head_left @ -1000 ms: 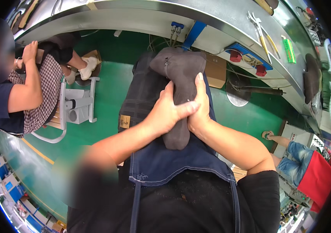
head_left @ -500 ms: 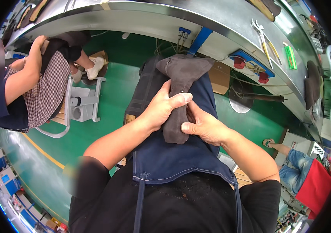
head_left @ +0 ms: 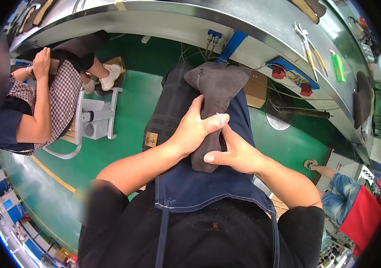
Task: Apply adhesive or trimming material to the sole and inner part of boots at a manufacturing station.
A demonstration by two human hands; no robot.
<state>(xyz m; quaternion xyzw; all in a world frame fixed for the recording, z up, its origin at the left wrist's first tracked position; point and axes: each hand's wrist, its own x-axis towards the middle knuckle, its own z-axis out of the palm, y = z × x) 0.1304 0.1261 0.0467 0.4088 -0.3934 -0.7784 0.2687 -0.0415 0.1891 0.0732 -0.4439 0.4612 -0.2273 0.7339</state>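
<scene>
Over my lap I hold a dark grey suede boot upper (head_left: 217, 85), its wide shaft with a short zip pointing away from me and its narrow rounded toe end toward me. My left hand (head_left: 196, 129) wraps its middle from the left, thumb lying across the top. From the right, my right hand (head_left: 239, 152) grips it nearer the toe end, thumb pressed on top and the other fingers hidden beneath. Under the boot upper lies my navy apron (head_left: 208, 190).
A metal workbench (head_left: 244, 27) curves across the far side, bearing pincers (head_left: 307, 51), a green-and-white packet (head_left: 338, 67) and dark suede pieces (head_left: 362, 100). A socket strip (head_left: 291, 76) hangs at its edge. A seated person (head_left: 38, 102) is at left; another in red (head_left: 362, 214) at right.
The boot upper and both my hands have shifted slightly right and nearer to me. My grip looks much the same. The seated person at left has moved their arms.
</scene>
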